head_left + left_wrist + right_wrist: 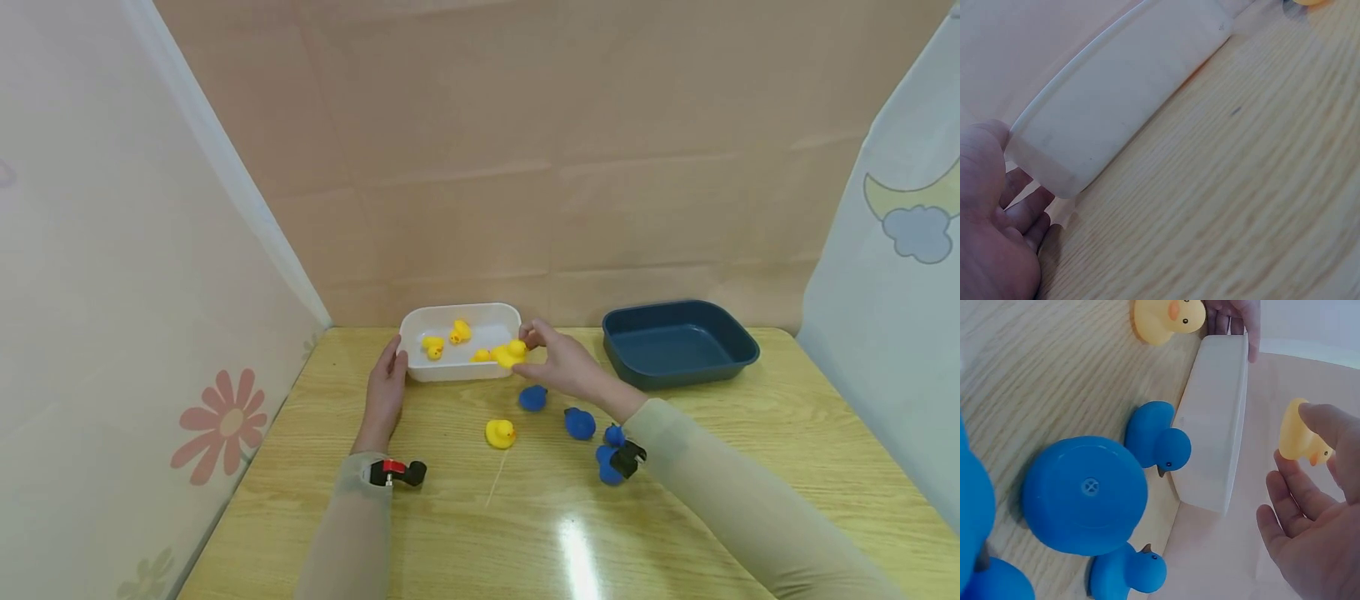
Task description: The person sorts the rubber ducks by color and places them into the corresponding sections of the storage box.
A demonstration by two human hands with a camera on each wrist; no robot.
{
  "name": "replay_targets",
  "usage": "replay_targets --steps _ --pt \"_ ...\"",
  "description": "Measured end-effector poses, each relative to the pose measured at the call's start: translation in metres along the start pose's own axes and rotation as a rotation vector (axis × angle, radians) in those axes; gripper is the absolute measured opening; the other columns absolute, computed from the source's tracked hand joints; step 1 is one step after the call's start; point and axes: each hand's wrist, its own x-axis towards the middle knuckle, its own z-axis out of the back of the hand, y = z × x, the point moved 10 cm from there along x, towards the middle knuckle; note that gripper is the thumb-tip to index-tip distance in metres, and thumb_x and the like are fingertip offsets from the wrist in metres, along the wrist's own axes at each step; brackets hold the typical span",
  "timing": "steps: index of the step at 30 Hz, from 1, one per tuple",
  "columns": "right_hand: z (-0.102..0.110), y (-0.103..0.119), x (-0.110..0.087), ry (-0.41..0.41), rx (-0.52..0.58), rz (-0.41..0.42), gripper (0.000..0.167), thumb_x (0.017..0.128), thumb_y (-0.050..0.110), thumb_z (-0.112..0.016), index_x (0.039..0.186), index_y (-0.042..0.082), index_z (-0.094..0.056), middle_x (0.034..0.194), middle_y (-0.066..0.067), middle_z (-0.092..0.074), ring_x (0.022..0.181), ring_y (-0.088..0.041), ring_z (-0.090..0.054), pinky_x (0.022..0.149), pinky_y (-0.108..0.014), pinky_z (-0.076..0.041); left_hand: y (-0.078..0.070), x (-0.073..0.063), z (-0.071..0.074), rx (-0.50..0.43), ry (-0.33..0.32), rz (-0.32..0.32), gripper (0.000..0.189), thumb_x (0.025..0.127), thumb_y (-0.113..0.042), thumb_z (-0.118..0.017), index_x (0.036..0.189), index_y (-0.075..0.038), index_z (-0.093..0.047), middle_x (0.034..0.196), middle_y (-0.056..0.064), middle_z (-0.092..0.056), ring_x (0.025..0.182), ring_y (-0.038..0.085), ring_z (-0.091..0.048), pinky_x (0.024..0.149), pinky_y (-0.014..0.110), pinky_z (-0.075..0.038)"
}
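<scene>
Left hand point(386, 387): grips the left end of the white tub, thumb at the rim, fingers bent against the end wall. White tub point(457, 372): smooth, plastic-looking, rounded oblong, on the wood-grained bench point(277, 467). Three yellow ducks point(460, 332): small, plump, inside it. Loose yellow duck point(500, 433): matt, orange-billed, on the bench before the tub. Held yellow duck point(511, 354): same pattern, over the tub's right end. Right hand point(566, 362): pinches that duck between thumb and fingers. Four blue ducks point(580, 423): rounded, matt, scattered; one tipped, round base showing. Dark blue tub point(682, 337): rounded oblong, smooth-walled, far right.
</scene>
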Motion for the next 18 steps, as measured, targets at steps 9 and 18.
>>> replay_targets --steps 9,18 --pt "0.009 0.006 0.006 -0.058 -0.018 0.006 0.045 0.100 0.024 -0.086 0.130 0.017 -0.053 0.131 -0.016 -0.071 0.130 -0.043 -0.065 0.109 -0.064 -0.054 0.000 0.000 -0.001 -0.005 0.007 -0.007 0.060 0.120 -0.048 -0.044 0.175 -0.025 -0.035 0.179 0.001 -0.033 0.164 0.025 -0.032 0.132 0.047 -0.032" --pt "0.015 0.011 0.014 -0.102 -0.019 0.033 0.045 0.100 0.022 -0.087 0.129 0.016 -0.053 0.131 -0.017 -0.071 0.124 -0.040 -0.067 0.100 -0.059 -0.059 0.000 0.001 -0.001 -0.003 0.004 0.001 0.060 0.120 -0.045 -0.044 0.175 -0.024 -0.035 0.179 0.003 -0.033 0.164 0.026 -0.031 0.132 0.047 -0.031"
